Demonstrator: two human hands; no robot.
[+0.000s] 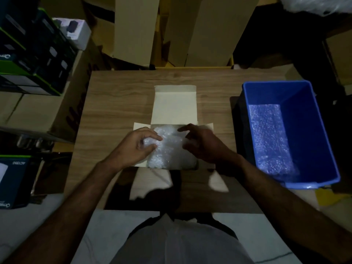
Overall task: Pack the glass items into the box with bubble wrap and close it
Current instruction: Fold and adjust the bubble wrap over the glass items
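A small white cardboard box lies open in the middle of the wooden table, its lid flap folded back away from me. Inside it sits a bundle of bubble wrap that fills most of the box. Whatever glass it holds is hidden by the wrap. My left hand grips the left side of the bundle with curled fingers. My right hand hovers over the bundle's right side, fingers spread, touching or just above the wrap.
A blue plastic bin stands on the table's right, holding a sheet of bubble wrap. Stacked product boxes rise at the left. Tall cardboard cartons stand behind the wooden table. The room is dim.
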